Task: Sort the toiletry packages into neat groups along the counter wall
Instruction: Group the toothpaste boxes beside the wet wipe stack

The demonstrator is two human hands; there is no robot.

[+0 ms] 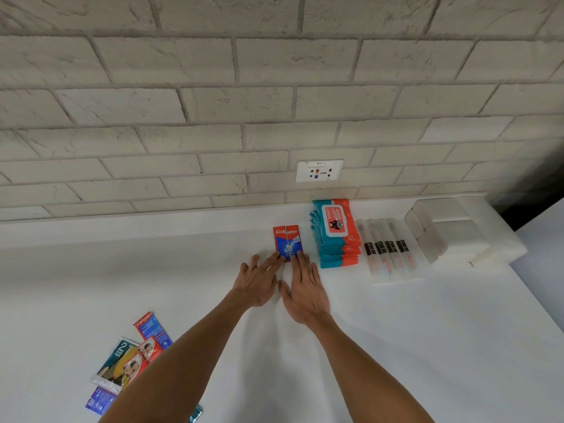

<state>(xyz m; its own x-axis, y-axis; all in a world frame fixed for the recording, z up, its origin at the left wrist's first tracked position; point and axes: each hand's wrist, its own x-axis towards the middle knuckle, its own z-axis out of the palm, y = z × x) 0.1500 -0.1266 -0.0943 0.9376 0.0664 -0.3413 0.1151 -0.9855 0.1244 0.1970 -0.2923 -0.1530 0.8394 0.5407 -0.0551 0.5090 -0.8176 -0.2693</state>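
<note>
Left hand: your left hand [258, 283] lies flat with its fingers straight and spread. The fingertips touch the near left corner of the toothpaste pair. It grips nothing.

Right hand: your right hand [305, 293] is also flat, fingers straight and close together. The fingertips press on the near end of the right-hand carton. It holds nothing.

Item under the hands: two red-and-blue Colgate toothpaste cartons [287, 239] lie flat, side by side and touching. Their long sides point toward the wall, and they sit near it, just left of the wipes.

Group 1: a stack of teal-and-coral wet-wipe packs [335, 233] stands below the socket, its far end close to the wall.

Group 2: a row of clear-wrapped toothbrushes [387, 251] with black bands lies just right of the wipes, laid parallel.

Group 3: white paper-wrapped blocks [448, 233] are piled at the right end of the counter.

Unsorted: a loose heap of flat printed packets [131, 358] lies overlapping at your near left, well apart from the wall. It includes a red Colgate sachet, a pack marked "2" and a purple-blue sachet.

Surface: a white counter [396, 346] carries everything.

Backdrop: a pale grey brick-pattern wall [213, 117] holds a white wall socket [319, 170].
</note>
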